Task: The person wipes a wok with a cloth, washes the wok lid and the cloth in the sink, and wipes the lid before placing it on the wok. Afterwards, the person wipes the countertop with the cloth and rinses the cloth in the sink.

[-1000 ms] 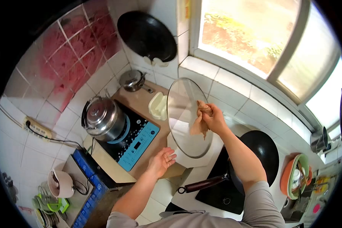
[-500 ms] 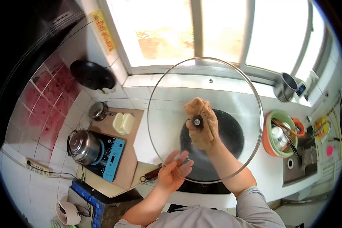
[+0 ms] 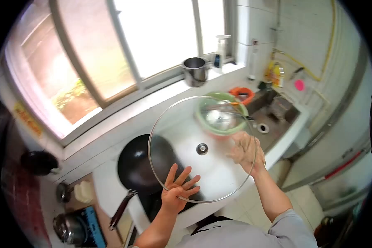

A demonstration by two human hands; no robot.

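Centrally, glass lid (image 3: 199, 163): seen raised above the white counter (image 3: 105, 177), a dark fitting (image 3: 201, 149) being set at its middle.
Left hand (image 3: 176, 193): placed at the lid's near left rim, fingers widely spread; whether the rim is gripped cannot be told.
Right hand (image 3: 255, 161): seen at the lid's right part, with tan cloth (image 3: 242, 148); its grip is blurred and cannot be told.
Wok (image 3: 137, 165): partly overlapped by the lid's left edge.
Green basin (image 3: 221, 96): partly overlapped by the lid's far right edge.
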